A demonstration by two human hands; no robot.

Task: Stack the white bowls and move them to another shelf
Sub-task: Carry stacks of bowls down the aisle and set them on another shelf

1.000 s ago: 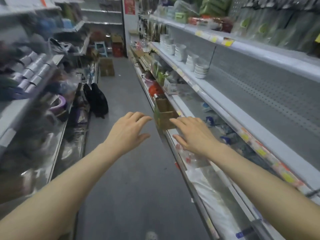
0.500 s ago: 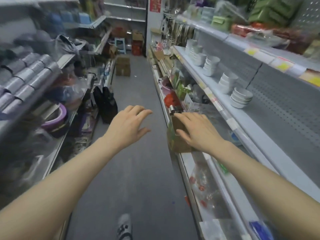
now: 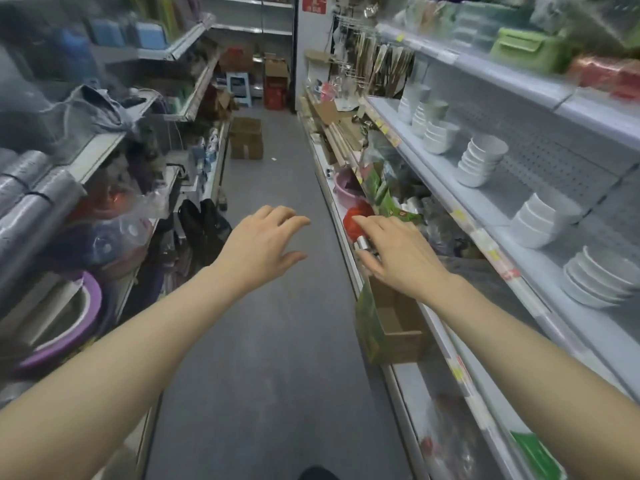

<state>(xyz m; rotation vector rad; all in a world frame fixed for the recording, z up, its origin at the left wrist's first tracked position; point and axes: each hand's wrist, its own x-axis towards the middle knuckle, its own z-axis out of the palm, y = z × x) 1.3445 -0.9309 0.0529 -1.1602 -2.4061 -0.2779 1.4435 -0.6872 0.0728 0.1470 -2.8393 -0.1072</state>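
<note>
Both arms outstretched forward, left hand (image 3: 258, 249) and right hand (image 3: 398, 254) palm-down, each grip slack, spread, empty.

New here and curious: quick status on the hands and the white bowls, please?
Left hand open, empty, over the aisle. Right hand open, empty, short of the bowls. White bowls in stacks on the shelf, untouched. Cardboard box under right wrist.

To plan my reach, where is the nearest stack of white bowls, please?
Head view, far right: the stack sits on the grey shelf, right of the right hand.
</note>
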